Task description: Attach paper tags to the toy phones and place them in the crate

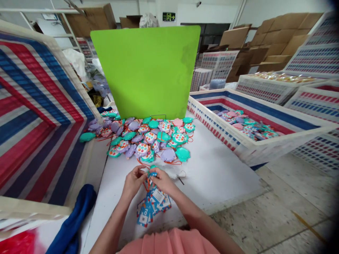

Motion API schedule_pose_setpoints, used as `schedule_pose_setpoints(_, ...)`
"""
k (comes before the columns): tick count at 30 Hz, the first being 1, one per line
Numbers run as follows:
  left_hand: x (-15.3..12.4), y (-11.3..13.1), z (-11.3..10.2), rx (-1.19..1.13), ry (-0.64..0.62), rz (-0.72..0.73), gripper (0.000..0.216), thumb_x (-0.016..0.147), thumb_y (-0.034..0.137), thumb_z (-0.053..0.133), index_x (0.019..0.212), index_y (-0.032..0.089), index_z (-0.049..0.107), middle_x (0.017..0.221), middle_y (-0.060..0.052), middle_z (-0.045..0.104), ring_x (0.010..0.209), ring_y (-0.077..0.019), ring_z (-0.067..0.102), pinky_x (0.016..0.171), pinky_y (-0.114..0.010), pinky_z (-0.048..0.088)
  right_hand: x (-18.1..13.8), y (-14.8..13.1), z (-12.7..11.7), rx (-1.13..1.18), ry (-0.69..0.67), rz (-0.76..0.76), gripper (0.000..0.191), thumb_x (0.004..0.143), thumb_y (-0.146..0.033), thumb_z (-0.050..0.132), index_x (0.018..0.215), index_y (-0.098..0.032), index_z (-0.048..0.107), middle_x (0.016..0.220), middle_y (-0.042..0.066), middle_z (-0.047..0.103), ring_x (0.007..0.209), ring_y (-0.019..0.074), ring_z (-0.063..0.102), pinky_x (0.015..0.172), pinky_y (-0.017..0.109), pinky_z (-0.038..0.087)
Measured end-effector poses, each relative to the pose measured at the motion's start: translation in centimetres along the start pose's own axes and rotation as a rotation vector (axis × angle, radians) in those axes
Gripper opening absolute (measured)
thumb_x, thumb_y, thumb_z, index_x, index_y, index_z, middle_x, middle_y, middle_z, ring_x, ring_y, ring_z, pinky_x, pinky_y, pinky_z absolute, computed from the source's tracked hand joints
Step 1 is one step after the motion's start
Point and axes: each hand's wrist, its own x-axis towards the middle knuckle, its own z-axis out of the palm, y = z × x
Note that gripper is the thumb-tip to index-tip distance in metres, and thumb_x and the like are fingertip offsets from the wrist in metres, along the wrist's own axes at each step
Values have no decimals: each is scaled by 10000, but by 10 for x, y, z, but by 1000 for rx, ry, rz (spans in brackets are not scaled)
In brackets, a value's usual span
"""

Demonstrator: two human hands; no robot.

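Note:
Both of my hands are together at the near middle of the white table. My left hand is closed in a pinch, apparently on the orange cord of a small teal toy. My right hand pinches a blue hang tag beside it. The teal toy shows just beyond my fingertips, mostly hidden by them. Below my hands lies a loose stack of blue-and-white printed tags. A thin white string loop and a short dark stick rest right of my right hand.
A heap of purple, teal and pink animal-shaped toys on orange cords lies beyond my hands, before an upright green board. At right stands a striped-lined basket with more toys; at left, a tilted striped-lined basket and blue cloth.

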Motion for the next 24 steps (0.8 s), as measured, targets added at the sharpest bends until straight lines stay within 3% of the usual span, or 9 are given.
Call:
schedule_pose_setpoints(6,-8,26,-2,290,73,207,273,832,285,491,1064,207,609,786,-10,665,744,-156,630,707,-260,479,-4,-14,2,209,-50,-33,385,780,-204,551,1165,-198,537,485,-67,531,347,55,340,383,181,243)
schedule_pose_setpoints(11,-9,37,-3,435,41,413,276,870,276,479,1117,227,593,916,-51,654,858,-173,612,768,-290,467,-3,-12,3,445,-101,10,241,735,-361,616,858,-158,578,545,-33,604,314,28,331,345,173,186)
schedule_pose_setpoints(16,-9,40,-8,462,-39,515,229,861,265,517,1057,240,634,929,-60,650,908,-196,572,794,-321,463,-3,-9,-2,633,-123,122,349,644,-403,711,841,-157,562,684,20,677,519,115,615,436,179,374)
schedule_pose_setpoints(19,-13,40,-11,492,-159,534,210,872,224,493,948,245,688,833,-55,640,834,-182,560,729,-292,465,-1,-7,-4,699,-101,134,371,621,-381,744,853,-144,578,704,31,680,571,131,642,487,198,424)
schedule_pose_setpoints(24,-20,38,-6,426,-217,537,210,854,220,539,1007,251,679,873,-59,650,853,-177,558,748,-288,463,2,-3,-3,715,-71,143,364,600,-378,767,820,-141,601,621,1,641,534,119,617,505,212,449)
